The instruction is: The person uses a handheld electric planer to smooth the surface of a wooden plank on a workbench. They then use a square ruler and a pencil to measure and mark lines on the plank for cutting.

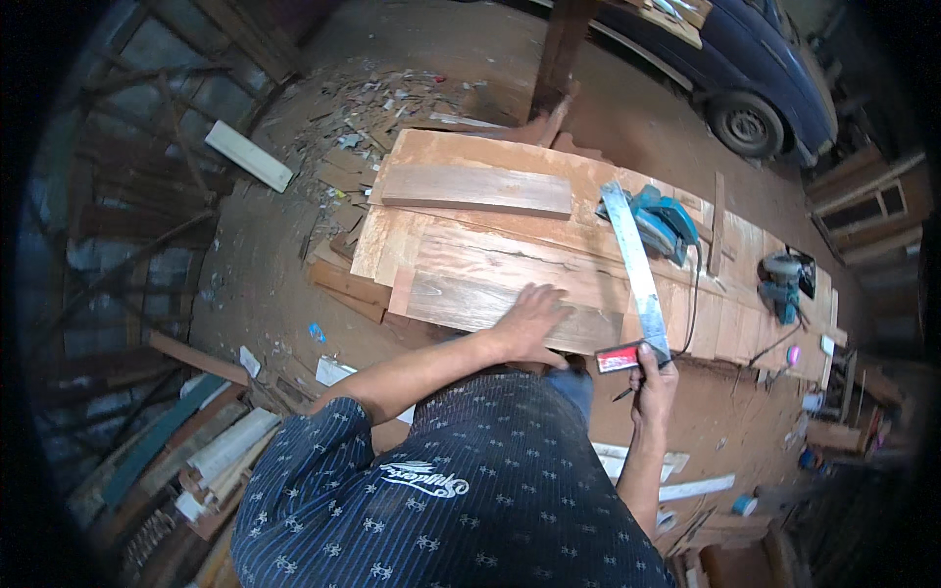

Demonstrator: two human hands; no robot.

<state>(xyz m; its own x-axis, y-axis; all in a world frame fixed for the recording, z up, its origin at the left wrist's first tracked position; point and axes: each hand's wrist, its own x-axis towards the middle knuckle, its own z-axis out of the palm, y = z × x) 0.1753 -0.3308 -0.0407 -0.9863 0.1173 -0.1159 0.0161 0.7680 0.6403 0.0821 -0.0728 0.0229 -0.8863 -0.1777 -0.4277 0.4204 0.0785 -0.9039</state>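
Observation:
My left hand (532,321) lies with its fingers spread on a greyish-brown board (456,299) along the near edge of the wooden workbench (417,152). In my right hand (654,384) is a try square (635,260). Its long metal blade points away across the bench, and its stock with a red face shows beside my thumb. A thin dark stick, perhaps a pencil (622,395), juts out from the same hand. Farther back on the bench rests a thicker brown plank (475,189).
A teal power tool (665,223) with a black cord sits just right of the square's blade. Another teal power tool (784,284) stands at the bench's right end. Wood scraps (343,162) litter the floor, lumber (211,441) is piled at left, and a dark vehicle (745,78) is parked behind.

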